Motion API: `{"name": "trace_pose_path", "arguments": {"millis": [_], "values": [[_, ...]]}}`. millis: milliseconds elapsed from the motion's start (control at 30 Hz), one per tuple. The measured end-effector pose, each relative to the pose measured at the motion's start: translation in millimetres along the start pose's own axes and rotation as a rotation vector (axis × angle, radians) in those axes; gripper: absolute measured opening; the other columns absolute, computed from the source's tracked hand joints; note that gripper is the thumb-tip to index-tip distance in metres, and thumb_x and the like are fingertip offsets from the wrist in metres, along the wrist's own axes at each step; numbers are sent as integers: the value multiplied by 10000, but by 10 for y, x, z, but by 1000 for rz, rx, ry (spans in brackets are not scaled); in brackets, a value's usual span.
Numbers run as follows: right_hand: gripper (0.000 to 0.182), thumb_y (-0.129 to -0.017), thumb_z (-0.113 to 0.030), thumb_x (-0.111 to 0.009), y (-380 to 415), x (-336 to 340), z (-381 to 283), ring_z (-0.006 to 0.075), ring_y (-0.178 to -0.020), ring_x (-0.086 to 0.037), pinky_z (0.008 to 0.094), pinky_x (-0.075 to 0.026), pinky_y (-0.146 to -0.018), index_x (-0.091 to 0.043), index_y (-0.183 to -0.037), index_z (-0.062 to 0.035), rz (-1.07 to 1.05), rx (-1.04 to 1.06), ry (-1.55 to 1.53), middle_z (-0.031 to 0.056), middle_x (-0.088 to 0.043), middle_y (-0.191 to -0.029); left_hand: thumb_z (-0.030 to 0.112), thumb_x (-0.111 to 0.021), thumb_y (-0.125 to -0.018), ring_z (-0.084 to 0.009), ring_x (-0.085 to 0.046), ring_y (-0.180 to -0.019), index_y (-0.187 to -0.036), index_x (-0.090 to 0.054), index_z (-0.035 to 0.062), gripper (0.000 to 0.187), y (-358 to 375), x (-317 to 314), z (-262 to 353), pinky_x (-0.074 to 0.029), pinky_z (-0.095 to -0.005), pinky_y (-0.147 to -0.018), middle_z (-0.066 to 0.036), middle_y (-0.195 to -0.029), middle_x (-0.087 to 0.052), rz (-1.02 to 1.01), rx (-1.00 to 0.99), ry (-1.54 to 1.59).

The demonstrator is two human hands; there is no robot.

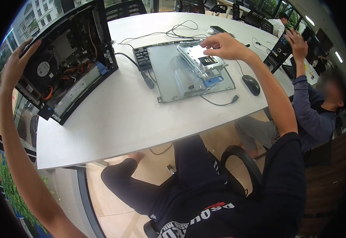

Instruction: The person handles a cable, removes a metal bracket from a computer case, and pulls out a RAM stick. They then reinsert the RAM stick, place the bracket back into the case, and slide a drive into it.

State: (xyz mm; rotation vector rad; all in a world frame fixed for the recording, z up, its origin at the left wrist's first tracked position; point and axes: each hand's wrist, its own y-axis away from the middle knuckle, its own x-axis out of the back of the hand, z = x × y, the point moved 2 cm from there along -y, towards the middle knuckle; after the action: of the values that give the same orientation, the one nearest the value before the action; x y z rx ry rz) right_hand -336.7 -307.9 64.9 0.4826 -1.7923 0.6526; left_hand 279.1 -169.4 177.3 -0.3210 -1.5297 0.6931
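Note:
My left hand (16,67) grips the upper left edge of an open black desktop computer case (68,93), fingers over the rim. The case stands tilted at the table's left end, its fan (43,69), orange cables and blue clip facing me. My right hand (226,45) has its thumb and fingers curled at the top edge of a silver metal drive cage (204,59) with a dark label. A blue latch (213,81) shows at the cage's lower end. The cage overlaps a grey metal side panel (161,85) lying on the table.
A black keyboard (142,58) lies partly under the panel. Beside it runs a thick black power cable (149,82). A mouse (251,85) is right of the panel, a phone (221,31) behind. At right, a seated person (313,103) handles another black case (278,53).

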Motion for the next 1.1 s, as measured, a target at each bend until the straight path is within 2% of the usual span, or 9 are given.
{"name": "trace_pose_path", "arguments": {"millis": [33,167,367,567,733,833,967,1000,1100], "values": [[315,-936,-256,-722,-22,13,-22,223,-960,-713,349,-560,-925,-763,-1148,-26,84,38,29,141,-763,-1045,742,-580,-888,-274,-712,-1152,-1447,-620,229,760,-1,0,-2,-501,-375,-1023,-159,-1266,-720,-10,11,-2],[364,-897,-277,-759,-30,36,-3,207,-1001,-705,343,-547,-960,-758,-1178,-46,-111,-137,-24,111,-761,-1083,738,-580,-890,-272,-692,-1193,-1444,-622,225,756,-3,-8,-5,-495,-379,-1035,-163,-1286,-710,-10,11,-13],[514,-795,-368,-805,129,-106,75,211,-1080,-706,343,-529,-999,-761,-1170,-18,-459,-97,-66,141,-752,-1161,737,-592,-889,-263,-686,-1205,-1439,-628,215,759,-11,-3,-50,-493,-373,-1039,-158,-1318,-696,61,-56,-21],[379,-807,-249,-796,58,-163,2,187,-930,-725,300,-558,-875,-767,-1083,10,-487,-130,-10,119,-774,-999,728,-595,-890,-275,-675,-1226,-1437,-630,236,737,-8,8,-60,-481,-371,-1053,-144,-1332,-693,13,-117,-23],[332,-839,-254,-794,-24,-30,-23,147,-867,-703,278,-546,-851,-772,-1053,-2,-364,-83,-81,69,-768,-947,726,-588,-891,-274,-670,-1236,-1437,-629,242,731,7,20,-3,-489,-381,-1044,-141,-1336,-692,26,-19,-35],[332,-850,-329,-787,-138,83,10,117,-753,-628,282,-485,-680,-794,-1022,-45,-198,16,-175,32,-722,-826,741,-581,-884,-280,-675,-1226,-1436,-628,239,748,3,13,20,-492,-396,-1042,-143,-1326,-696,-21,11,6],[296,-920,-360,-743,-272,349,-98,71,-762,-602,245,-468,-676,-801,-996,-81,-40,-164,-188,-5,-685,-789,787,-571,-859,-294,-697,-1182,-1422,-640,229,796,28,8,47,-497,-420,-1037,-149,-1280,-717,19,-24,13],[335,-967,-391,-696,-293,391,-78,71,-732,-608,223,-476,-728,-800,-1064,-87,53,-113,-194,2,-678,-793,798,-569,-851,-298,-702,-1169,-1418,-644,227,808,41,19,61,-497,-425,-1035,-151,-1266,-723,45,-38,4],[439,-973,-462,-674,-391,530,-80,88,-684,-643,233,-541,-696,-776,-1009,-36,65,-231,-522,25,-676,-775,823,-569,-833,-304,-682,-1207,-1407,-652,225,833,120,102,215,-495,-426,-1041,-149,-1276,-719,-40,13,35]]}}
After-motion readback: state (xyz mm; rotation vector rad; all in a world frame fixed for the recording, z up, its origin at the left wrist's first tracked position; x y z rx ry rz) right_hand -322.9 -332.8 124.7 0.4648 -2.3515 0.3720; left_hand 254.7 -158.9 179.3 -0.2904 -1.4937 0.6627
